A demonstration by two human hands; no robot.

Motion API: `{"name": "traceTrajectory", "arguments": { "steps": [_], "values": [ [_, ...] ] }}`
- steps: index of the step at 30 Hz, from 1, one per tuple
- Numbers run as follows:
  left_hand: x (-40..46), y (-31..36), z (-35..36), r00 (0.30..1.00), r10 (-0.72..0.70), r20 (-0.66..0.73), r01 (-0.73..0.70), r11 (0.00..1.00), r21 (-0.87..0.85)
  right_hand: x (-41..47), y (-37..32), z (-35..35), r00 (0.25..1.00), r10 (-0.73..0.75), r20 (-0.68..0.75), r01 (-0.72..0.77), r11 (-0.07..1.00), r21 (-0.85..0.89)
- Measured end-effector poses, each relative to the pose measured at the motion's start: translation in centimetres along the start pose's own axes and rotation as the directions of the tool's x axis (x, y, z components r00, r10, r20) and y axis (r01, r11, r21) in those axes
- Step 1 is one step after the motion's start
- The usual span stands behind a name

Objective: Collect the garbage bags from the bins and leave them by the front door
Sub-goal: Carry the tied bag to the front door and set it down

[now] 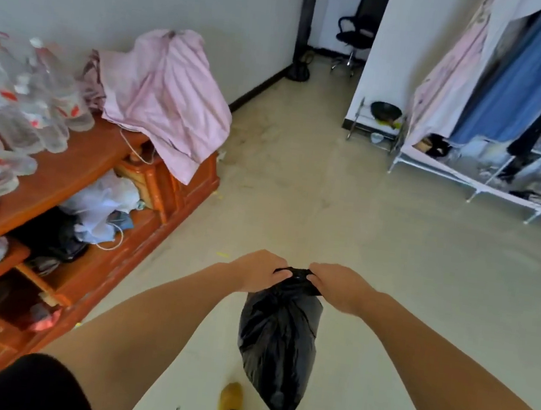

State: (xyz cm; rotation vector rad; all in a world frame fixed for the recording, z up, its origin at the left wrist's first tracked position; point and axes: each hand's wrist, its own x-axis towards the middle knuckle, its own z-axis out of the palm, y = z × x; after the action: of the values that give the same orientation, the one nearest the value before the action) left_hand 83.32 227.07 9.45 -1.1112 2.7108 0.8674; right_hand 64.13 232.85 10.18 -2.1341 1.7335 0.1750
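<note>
A black garbage bag [278, 344] hangs in front of me above the pale floor, full and gathered at the top. My left hand [256, 270] grips the left side of its bunched neck. My right hand [337, 288] grips the right side of the neck, and the two hands almost touch. The bag's knot or opening is hidden between my fingers. No bin shows in this view.
A long orange wooden cabinet [95, 252] runs along the left wall, holding clear plastic bottles [20, 109] and a pink cloth [170, 92]. A clothes rack [508, 114] stands at right. A doorway with an office chair [356, 32] lies ahead. My foot [230, 399] is below the bag.
</note>
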Motion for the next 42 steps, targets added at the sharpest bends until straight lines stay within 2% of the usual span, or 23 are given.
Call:
{"name": "traceTrajectory", "arguments": {
  "steps": [6, 17, 28, 42],
  "values": [
    [10.4, -4.0, -6.5, 0.997, 0.079, 0.021, -0.08, 0.997, 0.018, 8.4, 5.1, -4.3, 0.999, 0.031, -0.04, -0.027, 0.996, 0.09],
    [32.5, -10.6, -17.3, 0.999, 0.032, 0.006, -0.032, 0.995, 0.091, 28.3, 19.4, -13.7, 0.998, -0.001, -0.059, 0.006, 0.995, 0.096],
    [54.0, -16.7, -28.1, 0.991, -0.111, -0.072, 0.111, 0.994, -0.014, 48.8, 33.9, -26.2, 0.99, -0.132, 0.04, 0.132, 0.991, 0.002],
    [81.5, -31.5, -44.4, 0.995, -0.06, -0.082, 0.055, 0.997, -0.056, 77.5, 47.3, -38.9, 0.997, -0.07, 0.019, 0.069, 0.996, 0.049]
  ]
}}
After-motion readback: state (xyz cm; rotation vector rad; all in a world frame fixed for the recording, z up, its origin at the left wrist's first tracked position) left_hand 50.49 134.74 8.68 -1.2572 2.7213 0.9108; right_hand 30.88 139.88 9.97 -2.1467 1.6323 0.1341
